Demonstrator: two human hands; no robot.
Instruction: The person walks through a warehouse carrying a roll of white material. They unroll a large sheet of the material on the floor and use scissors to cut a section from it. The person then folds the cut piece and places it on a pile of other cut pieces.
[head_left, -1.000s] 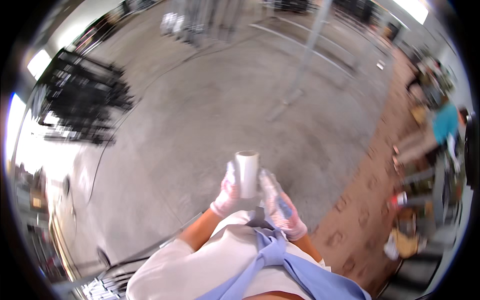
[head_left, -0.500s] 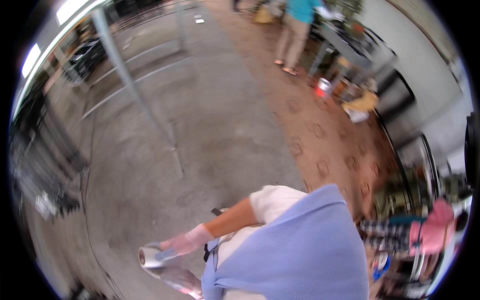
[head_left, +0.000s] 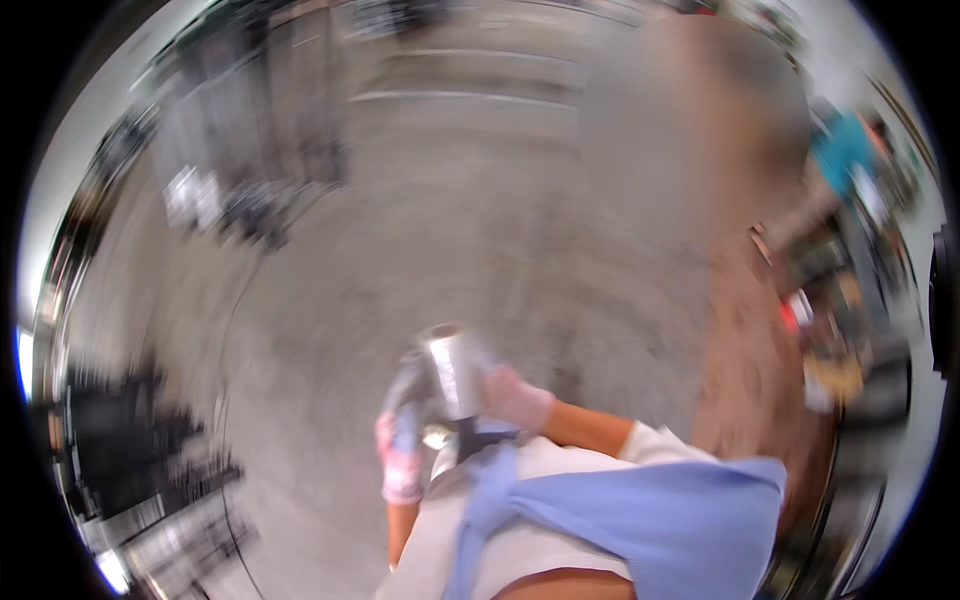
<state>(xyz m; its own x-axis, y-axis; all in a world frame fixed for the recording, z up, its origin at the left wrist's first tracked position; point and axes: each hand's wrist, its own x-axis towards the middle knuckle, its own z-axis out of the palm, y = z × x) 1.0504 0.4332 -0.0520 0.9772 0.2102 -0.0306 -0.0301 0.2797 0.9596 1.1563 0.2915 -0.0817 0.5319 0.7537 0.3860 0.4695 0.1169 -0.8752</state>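
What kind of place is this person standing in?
Probably a workshop or warehouse, though the picture is blurry. The bare grey concrete floor is wide, dark metal racks stand at the left, and a person in a teal top stands by cluttered goods at the right.

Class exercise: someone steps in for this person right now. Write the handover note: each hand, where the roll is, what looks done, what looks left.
Left hand: gloved, low beside the roll, its grip on a clear film-like strip; blur hides the fingers.
Right hand: gloved, gripping the roll from its right side.
Roll: pale, shiny, cylindrical, held roughly upright in front of the body, above the concrete floor.
Done: the roll is in hand at waist height.
Left: cannot judge; the picture is smeared by motion and nothing being wrapped is visible. Another person in a teal top stands far right.
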